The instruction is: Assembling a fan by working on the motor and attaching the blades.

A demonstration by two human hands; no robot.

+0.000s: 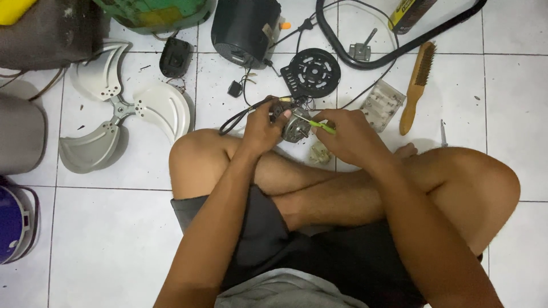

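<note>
Fan motor (295, 126) sits clamped in the left hand (261, 128) — right hand (349, 134) pinches a green-handled tool (321, 126) against it. Black grille disc (313, 72) lies just beyond; bare floor tile (114, 228) opens leftward.

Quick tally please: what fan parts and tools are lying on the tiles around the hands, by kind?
Fan blade: 1
Round black grille plate: 1
Black motor housing: 1
Small motor, held by left hand: 1
Wire brush: 1
Green-handled tool in right hand: 1
Total: 6
</note>
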